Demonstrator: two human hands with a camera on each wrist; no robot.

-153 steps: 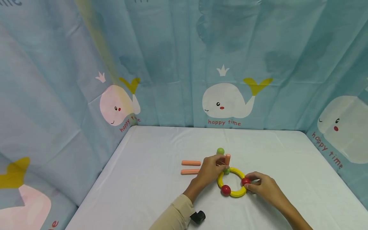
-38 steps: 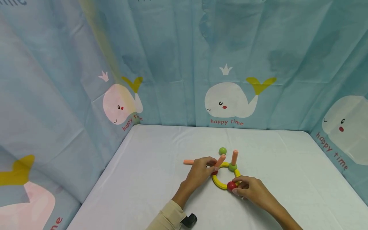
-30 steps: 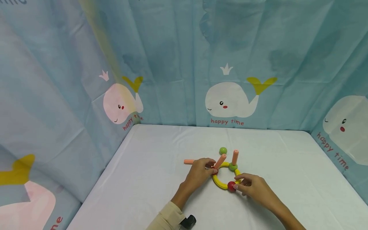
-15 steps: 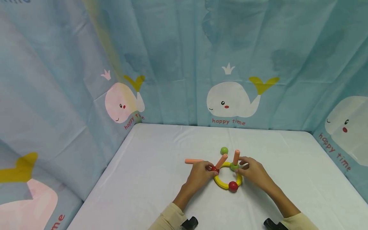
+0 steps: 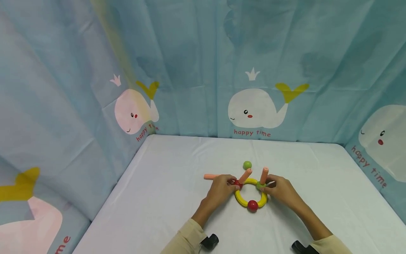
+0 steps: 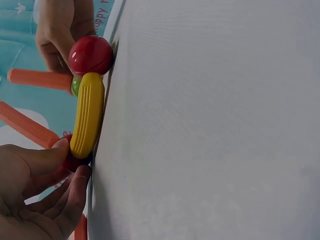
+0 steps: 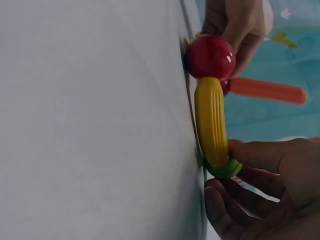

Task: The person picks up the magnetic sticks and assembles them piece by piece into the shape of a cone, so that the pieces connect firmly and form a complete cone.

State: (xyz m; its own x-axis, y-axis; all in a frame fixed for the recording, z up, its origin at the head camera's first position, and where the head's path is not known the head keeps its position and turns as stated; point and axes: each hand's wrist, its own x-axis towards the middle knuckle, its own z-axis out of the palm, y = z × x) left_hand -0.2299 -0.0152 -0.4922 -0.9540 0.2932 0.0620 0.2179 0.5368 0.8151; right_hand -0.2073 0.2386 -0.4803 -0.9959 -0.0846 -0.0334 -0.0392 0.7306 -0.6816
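Observation:
Curved yellow rods (image 5: 241, 201) and balls form a ring lying on the white table. My left hand (image 5: 220, 189) pinches the ring's left red ball (image 5: 238, 184), partly covered by the fingers; a ridged orange stick (image 5: 245, 175) leans up from it. At the ring's right side, my right hand (image 5: 281, 190) holds a green ball (image 7: 226, 169) between thumb and fingers. Another orange stick (image 5: 264, 175) stands nearly upright from that green ball. The front red ball (image 5: 252, 206) joins two yellow rods, with neither hand touching it.
A loose green ball (image 5: 247, 164) lies behind the ring. One loose orange stick (image 5: 210, 176) lies left of it, partly behind the left hand. A blue whale-print curtain (image 5: 190, 106) surrounds the table (image 5: 165, 197) at the back and sides.
The ring has turned, and a second orange stick now rises from it at the left red ball. My right hand has left the front red ball and taken hold of the green one.

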